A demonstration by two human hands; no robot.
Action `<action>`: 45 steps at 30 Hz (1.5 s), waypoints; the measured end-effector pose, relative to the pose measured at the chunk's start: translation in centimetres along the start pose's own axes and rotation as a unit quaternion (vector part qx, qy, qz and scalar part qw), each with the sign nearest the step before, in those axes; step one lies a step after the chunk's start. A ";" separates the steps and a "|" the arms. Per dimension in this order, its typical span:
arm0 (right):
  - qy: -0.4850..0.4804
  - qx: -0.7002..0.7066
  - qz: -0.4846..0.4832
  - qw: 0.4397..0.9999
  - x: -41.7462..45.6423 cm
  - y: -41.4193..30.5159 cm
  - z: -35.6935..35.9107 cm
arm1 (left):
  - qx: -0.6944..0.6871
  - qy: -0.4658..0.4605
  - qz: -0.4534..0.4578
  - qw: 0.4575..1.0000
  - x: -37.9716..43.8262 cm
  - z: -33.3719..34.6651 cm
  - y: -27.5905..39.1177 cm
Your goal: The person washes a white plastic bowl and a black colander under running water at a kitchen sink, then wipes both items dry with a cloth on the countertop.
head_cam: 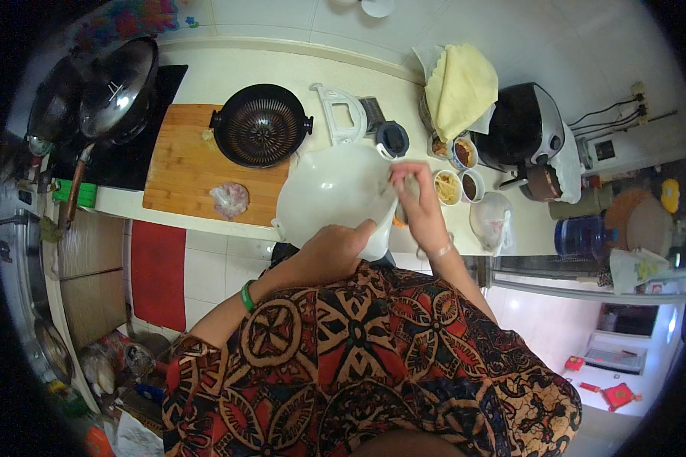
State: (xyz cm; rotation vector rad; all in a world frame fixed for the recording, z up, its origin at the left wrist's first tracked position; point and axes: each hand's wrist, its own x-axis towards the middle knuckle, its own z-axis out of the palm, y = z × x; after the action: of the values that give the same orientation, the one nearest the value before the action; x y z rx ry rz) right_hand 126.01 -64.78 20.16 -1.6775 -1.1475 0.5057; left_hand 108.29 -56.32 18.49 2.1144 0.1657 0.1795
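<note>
A large pale plastic basin (pixel 331 188) is tilted at the counter's front edge, its right side raised. My left hand (pixel 334 248) grips its near rim, thumb on the inside. My right hand (pixel 416 197) is at the basin's right rim, fingers bent and slightly blurred; whether it holds something there cannot be told. Left of the basin, a black strainer basket (pixel 262 125) rests on a wooden cutting board (pixel 171 165). On the same board, nearer to me, lies a small clear plastic bag with pinkish contents (pixel 229 200). Something orange (pixel 400 221) shows partly behind the basin's right rim.
Behind the basin lie a white slicer frame (pixel 343 114) and a black round part (pixel 392 139). To the right are small bowls of shredded food (pixel 447 187) and dark sauce (pixel 472 185), a tied plastic bag (pixel 491 220) and an air fryer (pixel 520 125). A lidded wok (pixel 117 91) stands far left.
</note>
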 end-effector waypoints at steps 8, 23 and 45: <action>0.087 -0.056 -0.029 0.994 1.9 0.9 -1.9 | 0.073 0.005 0.035 0.997 0.4 0.1 0.4; 0.244 -0.051 0.047 0.967 0.7 2.8 0.3 | 0.284 -0.027 0.163 0.944 1.2 -3.9 1.6; 0.217 -0.195 -0.096 0.952 0.6 1.0 -1.2 | -0.553 0.092 -0.183 0.808 3.3 -8.3 -6.3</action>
State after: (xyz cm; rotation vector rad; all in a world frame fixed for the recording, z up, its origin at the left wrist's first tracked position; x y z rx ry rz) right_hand 127.72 -64.90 19.86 -1.8611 -1.1072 -0.2265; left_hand 109.65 -45.47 17.67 0.8633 0.4542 0.1831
